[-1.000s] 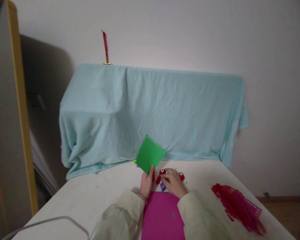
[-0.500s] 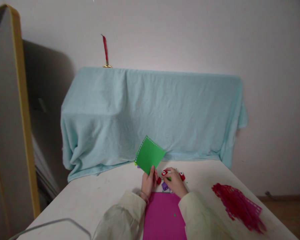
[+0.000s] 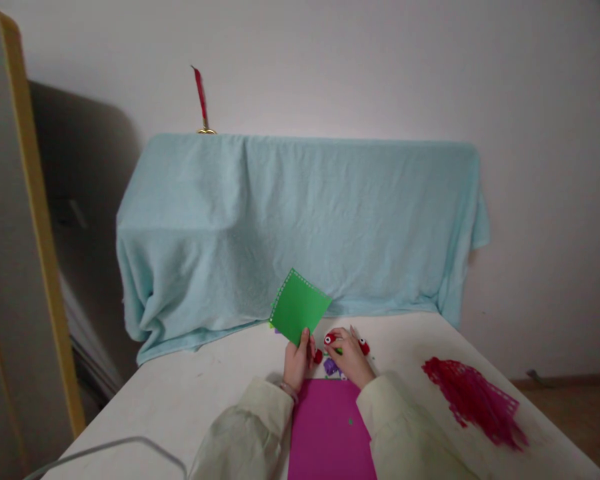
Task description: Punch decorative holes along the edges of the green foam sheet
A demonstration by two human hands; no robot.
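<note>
My left hand [image 3: 299, 359] is closed on a square of green paper [image 3: 299, 307], thumb on its front face. Two of the sheet's edges show rows of small punched holes. My right hand [image 3: 350, 353] hovers low over the table with its fingers drawn together. By those fingertips are a small red thing with a white round spot [image 3: 329, 339] and a green bit [image 3: 339, 351]; which of them is gripped is unclear. Close by lie a purple piece [image 3: 331, 367], another red piece with a white spot [image 3: 364, 346] and a small red piece [image 3: 319, 356].
A magenta sheet [image 3: 327, 427] lies between my forearms, with a green speck on it. To the right rests a pile of red and magenta punched strips [image 3: 475, 400]. A light blue cloth [image 3: 350, 220] covers something behind the white table [image 3: 180, 400]. A grey wire [image 3: 125, 440] curves at front left.
The view has shifted slightly. My right hand has moved a little and its fingers stay drawn together; the left hand holds the green paper in nearly the same pose.
</note>
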